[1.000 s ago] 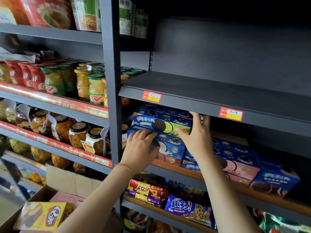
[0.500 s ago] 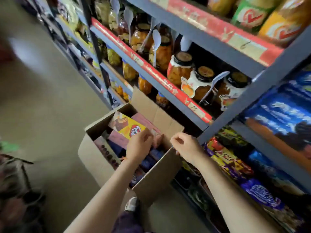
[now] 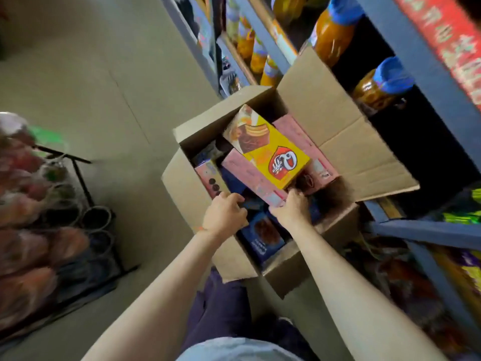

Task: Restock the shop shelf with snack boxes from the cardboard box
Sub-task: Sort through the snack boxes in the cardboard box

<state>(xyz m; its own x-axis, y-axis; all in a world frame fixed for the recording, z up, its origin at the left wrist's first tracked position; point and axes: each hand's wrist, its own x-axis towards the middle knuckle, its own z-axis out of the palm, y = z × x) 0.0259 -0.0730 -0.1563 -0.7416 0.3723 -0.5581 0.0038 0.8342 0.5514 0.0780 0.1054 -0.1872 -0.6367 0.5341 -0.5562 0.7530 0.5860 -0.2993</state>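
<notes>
An open cardboard box (image 3: 187, 188) stands on the floor against the shop shelf (image 3: 426, 74), and both my hands reach into it. A yellow snack box (image 3: 273, 152) lies on top of pink snack boxes (image 3: 247, 173), with dark blue snack boxes (image 3: 263, 238) underneath. My left hand (image 3: 225, 214) curls its fingers over the edge of a dark blue box near the box's front. My right hand (image 3: 294, 209) grips the near end of the long pink box, just below the yellow box's corner. The fingertips of both hands are hidden among the packs.
Jars with blue lids (image 3: 382, 82) and orange bottles (image 3: 330, 35) fill the low shelves to the right. The box's far flap (image 3: 338, 131) leans against the shelf. A black wire rack (image 3: 86, 183) of blurred goods stands at the left, with bare floor (image 3: 104, 87) between.
My hands left the blue boxes on the shelf and dropped into the cardboard box. The view swung down from the shelf to the floor. Both hands now hold boxes inside.
</notes>
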